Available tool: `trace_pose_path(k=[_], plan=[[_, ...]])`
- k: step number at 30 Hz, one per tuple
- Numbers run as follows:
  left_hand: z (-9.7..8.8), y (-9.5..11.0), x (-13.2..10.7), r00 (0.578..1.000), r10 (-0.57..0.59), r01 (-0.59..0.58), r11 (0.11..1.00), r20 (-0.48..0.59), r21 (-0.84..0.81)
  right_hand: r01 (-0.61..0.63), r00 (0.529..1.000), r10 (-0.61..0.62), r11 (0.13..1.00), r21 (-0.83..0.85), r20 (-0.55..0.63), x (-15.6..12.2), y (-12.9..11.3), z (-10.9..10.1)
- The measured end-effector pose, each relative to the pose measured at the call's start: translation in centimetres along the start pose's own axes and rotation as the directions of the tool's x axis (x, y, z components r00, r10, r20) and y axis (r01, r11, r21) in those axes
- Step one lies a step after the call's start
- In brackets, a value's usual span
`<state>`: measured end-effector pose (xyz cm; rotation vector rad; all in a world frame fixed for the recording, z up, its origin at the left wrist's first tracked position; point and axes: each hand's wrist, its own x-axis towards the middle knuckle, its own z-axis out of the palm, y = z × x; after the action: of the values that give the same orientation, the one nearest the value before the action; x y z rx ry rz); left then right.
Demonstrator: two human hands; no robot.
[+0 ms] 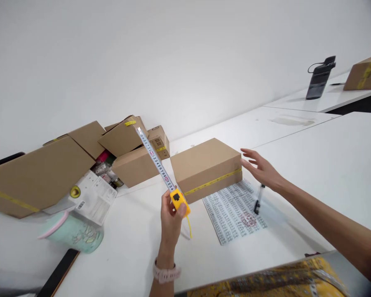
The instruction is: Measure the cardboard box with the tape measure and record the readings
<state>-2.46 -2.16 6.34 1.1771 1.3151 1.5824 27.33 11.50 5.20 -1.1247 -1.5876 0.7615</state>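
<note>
My left hand (170, 216) is closed around a yellow tape measure (179, 201) held above the white table (312, 165). Its white blade (154, 159) sticks up and to the left, ending in a yellow hook near the stacked boxes. My right hand (262, 169) is open with fingers spread, hovering just right of a closed cardboard box (204, 165) with a yellow tape band. The hand is very near the box's right end; contact is unclear. A printed sheet (231, 210) lies in front of the box, with a black pen (259, 200) on its right side.
Several cardboard boxes (49, 173) are piled at the left against the wall, one open with packets inside. A mint tumbler (77, 235) lies on its side near a dark phone (57, 274). At the far right stand a black device (320, 78) and another box (365, 73).
</note>
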Motion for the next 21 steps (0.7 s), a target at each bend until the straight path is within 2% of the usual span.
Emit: trace_pose_path(k=[2, 3, 4, 5, 7, 10, 12, 13, 15, 18, 21], plan=[[-0.4, 1.1, -1.3, 0.995, 0.035, -0.043, 0.996, 0.089, 0.084, -0.006, 0.987, 0.008, 1.0, 0.009, -0.16, -1.1, -1.2, -0.7], [-0.5, 1.7, -2.0, 0.983, 0.019, -0.045, 0.989, 0.183, 0.142, -0.013, 0.973, 0.025, 0.999, 0.053, -0.23, -1.6, -2.4, -1.2], [-0.4, 2.2, -2.9, 0.956, -0.025, -0.037, 0.978, 0.293, 0.203, -0.024, 0.969, 0.054, 0.992, 0.125, -0.242, -2.1, -3.7, -1.7], [-0.1, 2.6, -3.7, 0.914, -0.089, -0.021, 0.964, 0.396, 0.265, -0.03, 0.978, 0.075, 0.974, 0.225, -0.194, -2.5, -5.2, -2.2], [0.8, 3.0, -5.3, 0.818, -0.221, -0.004, 0.921, 0.531, 0.39, -0.031, 0.99, 0.083, 0.913, 0.407, -0.11, -3.3, -7.9, -3.2], [2.2, 2.8, -6.9, 0.727, -0.336, -0.039, 0.85, 0.598, 0.525, 0.029, 0.987, 0.049, 0.885, 0.466, -0.154, -4.4, -10.2, -4.1], [2.9, 2.4, -7.2, 0.697, -0.371, -0.06, 0.823, 0.614, 0.565, 0.074, 0.972, 0.031, 0.901, 0.428, -0.233, -5.2, -10.3, -4.3], [3.1, 2.2, -7.1, 0.699, -0.375, -0.057, 0.82, 0.609, 0.57, 0.086, 0.968, 0.023, 0.906, 0.414, -0.252, -5.7, -10.0, -4.2], [3.5, 2.0, -6.8, 0.739, -0.341, -0.046, 0.835, 0.581, 0.549, 0.082, 0.976, 0.01, 0.91, 0.407, -0.219, -6.7, -9.2, -3.6], [4.1, 2.4, -5.9, 0.805, -0.198, -0.1, 0.884, 0.559, 0.457, 0.005, 1.0, -0.007, 0.929, 0.369, 0.005, -8.6, -8.0, -1.7], [4.6, 3.5, -4.7, 0.83, -0.054, -0.226, 0.878, 0.556, 0.422, -0.04, 0.971, -0.014, 0.975, 0.219, 0.24, -9.7, -6.7, -0.3]])
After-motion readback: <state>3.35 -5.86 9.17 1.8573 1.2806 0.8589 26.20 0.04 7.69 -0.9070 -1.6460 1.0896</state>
